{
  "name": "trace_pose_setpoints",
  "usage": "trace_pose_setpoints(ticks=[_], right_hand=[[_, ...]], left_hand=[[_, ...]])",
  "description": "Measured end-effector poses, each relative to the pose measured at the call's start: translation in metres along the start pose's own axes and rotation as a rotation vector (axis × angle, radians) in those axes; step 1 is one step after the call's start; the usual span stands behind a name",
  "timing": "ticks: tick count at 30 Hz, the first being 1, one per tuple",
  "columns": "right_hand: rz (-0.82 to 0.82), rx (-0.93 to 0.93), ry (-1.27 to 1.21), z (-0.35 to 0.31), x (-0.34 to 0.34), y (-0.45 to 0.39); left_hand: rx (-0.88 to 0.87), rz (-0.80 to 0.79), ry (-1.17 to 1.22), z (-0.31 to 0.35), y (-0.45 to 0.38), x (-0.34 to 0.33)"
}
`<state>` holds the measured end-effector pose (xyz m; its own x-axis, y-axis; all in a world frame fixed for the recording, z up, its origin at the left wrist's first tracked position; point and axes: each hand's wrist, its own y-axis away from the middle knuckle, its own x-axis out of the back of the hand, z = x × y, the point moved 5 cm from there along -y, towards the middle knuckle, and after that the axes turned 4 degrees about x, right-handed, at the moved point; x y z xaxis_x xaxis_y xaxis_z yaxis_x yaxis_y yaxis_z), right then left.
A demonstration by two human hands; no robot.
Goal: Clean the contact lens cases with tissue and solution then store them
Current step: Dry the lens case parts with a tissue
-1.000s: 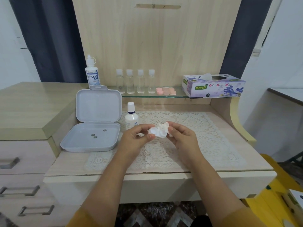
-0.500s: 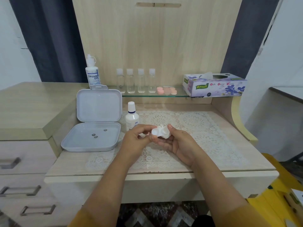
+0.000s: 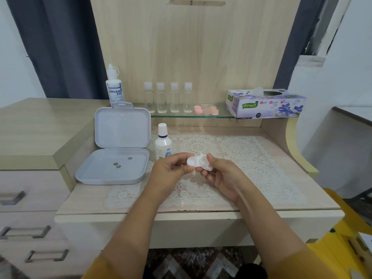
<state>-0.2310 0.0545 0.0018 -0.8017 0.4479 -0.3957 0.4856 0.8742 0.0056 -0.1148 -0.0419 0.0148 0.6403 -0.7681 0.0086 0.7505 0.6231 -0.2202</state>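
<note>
White lens case [image 3: 199, 162] pinched btwn L hand [image 3: 170, 171] fingers & R hand [image 3: 222, 175] fingers, above mat.

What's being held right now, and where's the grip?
A white contact lens case: the right hand pinches its right cup, and the left hand grips its left end. Whether tissue is still in hand cannot be told.

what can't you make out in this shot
Head view only:
- Tissue: not visible; the fingers may hide it.
- Lens case: underside covered by the left hand and right hand.
- Specks in the grey box: too small to identify.
- Small bottle: label blurred.
</note>
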Motion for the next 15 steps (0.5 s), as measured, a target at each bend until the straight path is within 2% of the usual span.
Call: trace_pose_setpoints(ticks=[10, 15], right_hand=[[0.197, 0.146, 0.044, -0.002, 0.008, -0.002], [0.373, 0.269, 0.197, -0.004, 0.012, 0.004]], left_hand=[[0.005, 0.031, 0.054, 0.005, 0.002, 0.0], [0.038, 0.067, 0.044, 0.001, 0.001, 0.001]])
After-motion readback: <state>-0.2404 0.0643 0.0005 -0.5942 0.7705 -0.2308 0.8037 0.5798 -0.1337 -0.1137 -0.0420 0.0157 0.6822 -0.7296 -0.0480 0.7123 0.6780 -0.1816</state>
